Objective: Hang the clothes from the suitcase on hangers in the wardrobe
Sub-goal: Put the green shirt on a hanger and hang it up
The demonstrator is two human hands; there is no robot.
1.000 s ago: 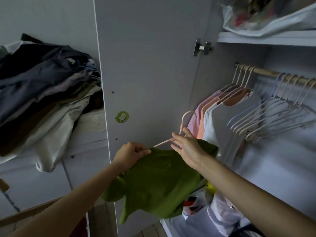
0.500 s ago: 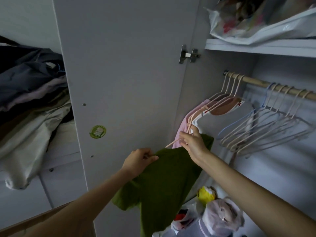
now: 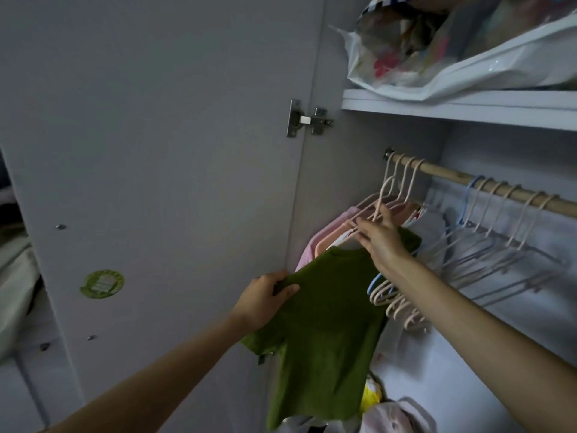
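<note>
A green T-shirt (image 3: 324, 332) hangs on a pale pink hanger (image 3: 379, 201) in front of the open wardrobe. My right hand (image 3: 379, 237) pinches the hanger at its neck, just below the wooden rail (image 3: 487, 189); the hook is below the rail, near the left-hand hangers. My left hand (image 3: 265, 300) grips the shirt's left shoulder. Pink and white shirts (image 3: 327, 237) hang on the rail's left end, partly hidden behind the green shirt.
Several bare hangers (image 3: 505, 242) fill the rail to the right. The open wardrobe door (image 3: 162, 151) stands on the left. A plastic bag (image 3: 452, 51) lies on the shelf (image 3: 452, 109) above. Bags and small items (image 3: 390, 414) sit on the wardrobe floor.
Both hands have lifted the green shirt on its hanger up and to the right, toward the rail. The view has turned further into the wardrobe.
</note>
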